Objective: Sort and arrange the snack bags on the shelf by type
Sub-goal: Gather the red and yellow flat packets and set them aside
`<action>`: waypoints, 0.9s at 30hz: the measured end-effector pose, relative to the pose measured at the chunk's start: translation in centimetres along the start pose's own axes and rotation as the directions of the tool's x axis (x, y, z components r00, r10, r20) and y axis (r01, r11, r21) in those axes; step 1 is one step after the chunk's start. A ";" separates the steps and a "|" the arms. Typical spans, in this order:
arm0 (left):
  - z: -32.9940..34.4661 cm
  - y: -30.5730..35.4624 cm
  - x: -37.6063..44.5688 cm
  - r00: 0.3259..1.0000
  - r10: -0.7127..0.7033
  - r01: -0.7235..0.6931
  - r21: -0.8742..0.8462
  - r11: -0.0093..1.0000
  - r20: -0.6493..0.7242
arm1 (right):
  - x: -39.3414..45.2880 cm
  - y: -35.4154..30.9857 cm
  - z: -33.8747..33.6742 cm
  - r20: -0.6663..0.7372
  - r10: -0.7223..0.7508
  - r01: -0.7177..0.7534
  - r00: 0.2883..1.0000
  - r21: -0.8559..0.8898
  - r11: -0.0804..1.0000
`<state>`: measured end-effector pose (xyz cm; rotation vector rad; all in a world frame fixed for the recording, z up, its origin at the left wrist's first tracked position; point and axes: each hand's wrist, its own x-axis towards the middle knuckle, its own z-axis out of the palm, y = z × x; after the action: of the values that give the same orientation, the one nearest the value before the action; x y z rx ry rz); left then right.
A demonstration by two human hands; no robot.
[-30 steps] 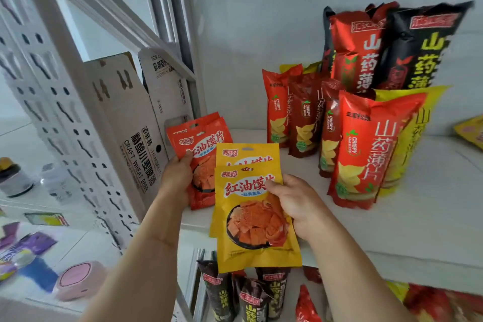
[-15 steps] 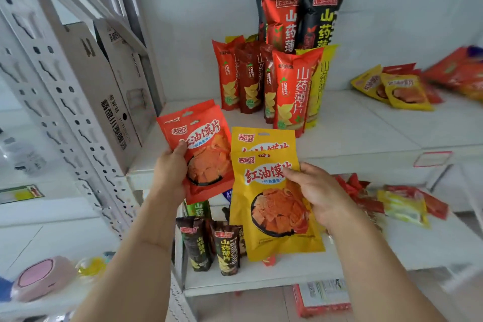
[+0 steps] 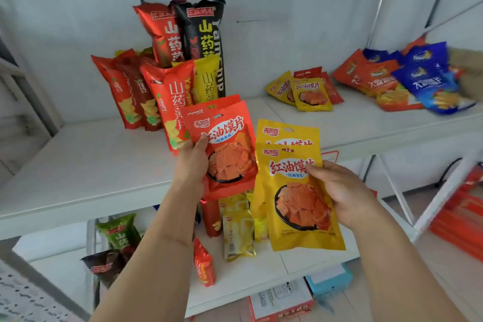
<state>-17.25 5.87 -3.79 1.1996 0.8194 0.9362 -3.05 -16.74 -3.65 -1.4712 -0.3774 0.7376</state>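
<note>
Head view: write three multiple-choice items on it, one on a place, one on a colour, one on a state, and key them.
1. Where is the small pile of matching yellow and red pouches?
A. upper shelf, right of the tall chip bags
B. lower shelf
C. floor

2. What colour are the pouches in the left hand?
A. blue
B. green
C. red

3. What is the right hand doing?
A. hanging open
B. holding yellow pouches
C. pressing the wall

Key: 1 A, the pile lies on the upper shelf beside the tall chip bags; 2 C, red pouches; 3 B, its grip pinches yellow pouches.
</note>
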 end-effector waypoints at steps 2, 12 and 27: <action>4.3 -0.2 0.4 1.000 0.008 -0.008 -0.002 1.000 -0.006 | 1.9 -1.4 -3.3 -0.019 -0.006 0.007 1.000 0.005 1.000; 18.1 0.1 5.4 0.998 0.005 -0.001 0.055 0.998 -0.061 | 11.1 -6.7 -12.8 -0.035 -0.048 0.047 0.998 -0.020 0.999; 30.7 -3.2 21.0 0.994 -0.100 0.103 0.090 0.991 -0.039 | 30.0 -11.8 -16.6 -0.099 -0.139 0.130 0.985 -0.091 0.987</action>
<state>19.45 12.87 -2.02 1.2118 0.9508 0.8460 32.17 -9.08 0.14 -1.5411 -0.4273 0.5393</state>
